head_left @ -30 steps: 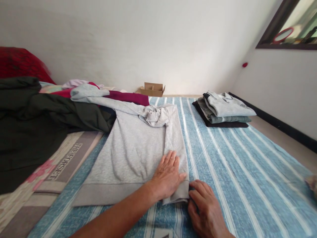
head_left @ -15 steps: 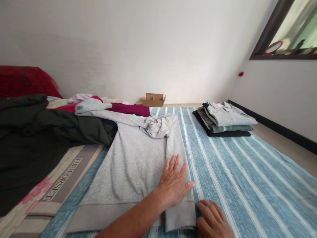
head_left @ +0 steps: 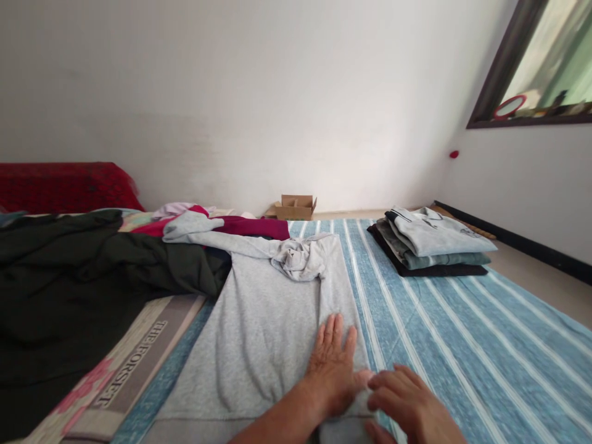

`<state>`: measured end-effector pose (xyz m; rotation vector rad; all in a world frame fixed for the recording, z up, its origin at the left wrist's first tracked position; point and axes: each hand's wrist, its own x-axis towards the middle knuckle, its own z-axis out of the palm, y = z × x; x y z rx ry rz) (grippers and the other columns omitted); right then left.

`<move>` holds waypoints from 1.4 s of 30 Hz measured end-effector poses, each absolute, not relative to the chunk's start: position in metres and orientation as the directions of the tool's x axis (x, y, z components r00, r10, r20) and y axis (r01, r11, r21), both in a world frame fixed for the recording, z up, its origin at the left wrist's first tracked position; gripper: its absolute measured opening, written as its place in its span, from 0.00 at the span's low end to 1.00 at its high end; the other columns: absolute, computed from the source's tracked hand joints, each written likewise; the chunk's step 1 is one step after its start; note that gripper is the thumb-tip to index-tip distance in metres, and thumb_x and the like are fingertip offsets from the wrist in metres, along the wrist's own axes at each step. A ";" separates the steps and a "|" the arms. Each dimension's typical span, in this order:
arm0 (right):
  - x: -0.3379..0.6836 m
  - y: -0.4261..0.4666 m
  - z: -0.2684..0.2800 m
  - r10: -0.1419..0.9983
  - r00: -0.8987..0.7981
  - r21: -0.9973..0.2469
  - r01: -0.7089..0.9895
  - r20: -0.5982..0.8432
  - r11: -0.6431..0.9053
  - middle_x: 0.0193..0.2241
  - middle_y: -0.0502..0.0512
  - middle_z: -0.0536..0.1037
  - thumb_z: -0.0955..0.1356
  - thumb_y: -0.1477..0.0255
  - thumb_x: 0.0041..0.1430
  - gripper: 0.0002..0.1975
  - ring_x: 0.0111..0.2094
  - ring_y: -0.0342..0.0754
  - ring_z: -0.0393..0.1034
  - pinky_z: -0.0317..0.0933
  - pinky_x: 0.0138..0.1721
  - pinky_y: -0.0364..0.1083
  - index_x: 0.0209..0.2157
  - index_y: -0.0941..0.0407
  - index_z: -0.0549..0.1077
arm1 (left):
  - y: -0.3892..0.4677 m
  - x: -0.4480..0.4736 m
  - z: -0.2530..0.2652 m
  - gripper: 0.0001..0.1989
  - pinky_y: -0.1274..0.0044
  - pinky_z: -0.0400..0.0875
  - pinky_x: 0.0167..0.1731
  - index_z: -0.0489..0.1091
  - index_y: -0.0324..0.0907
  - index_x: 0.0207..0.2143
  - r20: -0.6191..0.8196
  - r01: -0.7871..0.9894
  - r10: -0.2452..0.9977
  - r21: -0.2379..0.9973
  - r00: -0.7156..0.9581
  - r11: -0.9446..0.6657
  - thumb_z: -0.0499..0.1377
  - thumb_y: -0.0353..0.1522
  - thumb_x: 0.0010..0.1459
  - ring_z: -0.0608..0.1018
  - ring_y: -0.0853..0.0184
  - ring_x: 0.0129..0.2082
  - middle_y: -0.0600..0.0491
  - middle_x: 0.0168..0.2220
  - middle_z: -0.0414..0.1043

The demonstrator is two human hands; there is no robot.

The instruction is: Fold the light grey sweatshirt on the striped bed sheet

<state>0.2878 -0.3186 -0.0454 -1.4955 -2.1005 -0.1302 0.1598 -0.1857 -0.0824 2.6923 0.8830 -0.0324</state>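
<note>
A light grey sweatshirt (head_left: 259,333) lies spread on the bed, its bunched neck or hood (head_left: 298,259) at the far end. One long side is folded inward along the right, and a sleeve stretches left over other clothes. My left hand (head_left: 333,364) rests flat on the folded strip, palm down with fingers stretched out. Just right of it, my right hand (head_left: 411,404) hovers or rests by the garment's right edge near the left thumb, fingers loosely bent and thumb apart. Nothing shows in its grasp. The sweatshirt's hem runs partly out of view at the bottom.
A stack of folded clothes (head_left: 435,240) sits at the far right on the blue striped sheet (head_left: 444,327). Dark green clothing (head_left: 83,290) and a magenta garment (head_left: 259,227) are heaped left. A small cardboard box (head_left: 296,208) stands by the wall.
My right hand has lifted from beside the hem and come closer to my left hand. The left hand stays flat on the folded strip. The whole view has shifted, with everything sitting lower.
</note>
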 end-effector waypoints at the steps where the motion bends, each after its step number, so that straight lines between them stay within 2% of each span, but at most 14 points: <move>1: 0.286 -0.306 -0.033 0.887 -0.163 -0.309 0.897 0.433 0.315 0.31 0.47 0.76 0.65 0.69 0.59 0.04 0.32 0.45 0.71 0.61 0.38 0.45 0.31 0.51 0.71 | -0.186 0.159 -0.082 0.36 0.58 0.37 0.62 0.45 0.38 0.66 -0.111 0.580 0.575 0.283 0.811 -0.764 0.48 0.45 0.60 0.34 0.51 0.66 0.43 0.68 0.30; 3: 0.284 -0.277 -0.017 0.948 -0.041 -0.393 0.904 0.315 0.170 0.32 0.50 0.76 0.64 0.72 0.59 0.06 0.37 0.48 0.71 0.60 0.42 0.47 0.31 0.53 0.72 | -0.188 0.158 -0.079 0.34 0.58 0.40 0.62 0.47 0.39 0.65 -0.091 0.563 0.566 0.306 0.820 -0.768 0.48 0.43 0.60 0.38 0.52 0.66 0.43 0.68 0.35; 6: 0.290 -0.225 -0.015 0.981 0.094 -0.417 0.909 0.169 -0.015 0.34 0.55 0.77 0.61 0.71 0.61 0.11 0.38 0.50 0.71 0.59 0.40 0.47 0.33 0.55 0.74 | -0.184 0.154 -0.065 0.31 0.61 0.47 0.62 0.55 0.41 0.62 -0.025 0.539 0.567 0.347 0.823 -0.767 0.52 0.41 0.59 0.52 0.54 0.65 0.44 0.65 0.51; 10: 0.305 -0.164 -0.034 0.978 0.143 -0.394 0.916 0.152 -0.073 0.39 0.57 0.76 0.61 0.72 0.60 0.11 0.40 0.50 0.72 0.58 0.38 0.44 0.37 0.56 0.75 | -0.148 0.144 -0.039 0.15 0.67 0.58 0.58 0.68 0.40 0.47 0.133 0.603 0.660 0.305 0.739 -0.737 0.53 0.31 0.57 0.65 0.59 0.57 0.44 0.55 0.65; 15: 0.311 -0.114 -0.048 0.971 0.133 -0.384 0.922 0.200 -0.047 0.39 0.56 0.76 0.61 0.74 0.60 0.10 0.42 0.48 0.70 0.58 0.40 0.43 0.35 0.55 0.74 | -0.063 0.138 -0.015 0.14 0.69 0.62 0.54 0.67 0.38 0.45 0.264 0.765 0.766 0.133 0.585 -0.630 0.54 0.25 0.55 0.67 0.58 0.55 0.43 0.52 0.66; 19: 0.305 -0.088 -0.055 0.962 0.143 -0.382 0.923 0.232 -0.045 0.43 0.58 0.74 0.61 0.72 0.61 0.11 0.47 0.50 0.67 0.57 0.47 0.45 0.40 0.56 0.73 | -0.007 0.151 -0.007 0.19 0.67 0.62 0.53 0.65 0.37 0.49 0.275 0.867 0.835 0.012 0.476 -0.498 0.58 0.29 0.53 0.64 0.54 0.57 0.40 0.54 0.63; 21: 0.302 -0.080 -0.063 0.960 0.135 -0.391 0.920 0.244 -0.030 0.45 0.58 0.73 0.61 0.70 0.62 0.11 0.49 0.51 0.65 0.56 0.50 0.46 0.42 0.56 0.72 | 0.010 0.159 -0.009 0.20 0.65 0.66 0.48 0.65 0.36 0.49 0.221 0.902 0.879 -0.007 0.422 -0.431 0.59 0.30 0.53 0.68 0.51 0.53 0.40 0.51 0.67; 24: 0.299 -0.076 -0.079 0.954 0.115 -0.411 0.912 0.278 0.010 0.50 0.60 0.71 0.62 0.69 0.61 0.14 0.52 0.52 0.63 0.54 0.53 0.48 0.47 0.56 0.70 | 0.027 0.163 -0.016 0.13 0.67 0.67 0.43 0.69 0.35 0.44 0.153 0.917 0.906 -0.012 0.396 -0.399 0.56 0.28 0.55 0.73 0.52 0.46 0.40 0.43 0.72; 29: 0.301 -0.077 -0.096 0.946 0.095 -0.407 0.913 0.309 0.041 0.55 0.62 0.67 0.60 0.65 0.63 0.19 0.57 0.55 0.58 0.51 0.57 0.53 0.53 0.57 0.67 | 0.042 0.159 -0.017 0.10 0.73 0.67 0.40 0.70 0.41 0.39 0.175 0.903 0.890 0.016 0.421 -0.430 0.53 0.27 0.56 0.76 0.59 0.42 0.46 0.41 0.74; 32: 0.302 -0.078 -0.094 0.948 0.089 -0.408 0.912 0.306 0.046 0.55 0.63 0.66 0.60 0.65 0.63 0.20 0.57 0.56 0.58 0.51 0.57 0.54 0.54 0.58 0.67 | 0.050 0.154 -0.006 0.06 0.75 0.66 0.34 0.70 0.43 0.33 0.250 0.903 0.904 0.172 0.347 -0.394 0.54 0.30 0.54 0.76 0.62 0.36 0.51 0.34 0.75; 35: 0.301 -0.080 -0.090 0.949 0.095 -0.410 0.911 0.301 0.039 0.55 0.63 0.67 0.60 0.66 0.63 0.20 0.57 0.56 0.58 0.51 0.57 0.53 0.53 0.58 0.67 | 0.059 0.148 0.005 0.05 0.78 0.64 0.28 0.65 0.42 0.22 0.310 0.799 0.934 0.509 0.177 -0.320 0.57 0.32 0.48 0.73 0.65 0.27 0.58 0.20 0.67; 38: 0.301 -0.080 -0.087 0.948 0.096 -0.418 0.907 0.303 0.041 0.54 0.63 0.68 0.60 0.66 0.63 0.18 0.56 0.55 0.59 0.52 0.56 0.53 0.51 0.58 0.69 | 0.066 0.141 0.013 0.09 0.79 0.63 0.21 0.62 0.41 0.19 0.181 0.434 0.983 0.889 -0.038 -0.147 0.61 0.33 0.42 0.70 0.68 0.20 0.61 0.14 0.61; 40: 0.301 -0.081 -0.086 0.947 0.095 -0.426 0.903 0.307 0.047 0.53 0.62 0.68 0.60 0.67 0.63 0.17 0.55 0.55 0.60 0.53 0.56 0.53 0.50 0.57 0.69 | 0.069 0.136 0.018 0.09 0.79 0.64 0.18 0.63 0.41 0.21 0.054 0.182 0.993 0.983 -0.106 -0.034 0.61 0.33 0.41 0.70 0.69 0.17 0.60 0.15 0.63; 42: 0.302 -0.082 -0.086 0.946 0.096 -0.432 0.900 0.308 0.049 0.53 0.62 0.68 0.60 0.67 0.63 0.16 0.54 0.55 0.60 0.53 0.55 0.53 0.49 0.57 0.70 | 0.072 0.132 0.025 0.09 0.78 0.66 0.17 0.62 0.41 0.23 -0.012 0.058 0.991 0.998 -0.133 0.020 0.61 0.32 0.42 0.70 0.69 0.15 0.58 0.16 0.66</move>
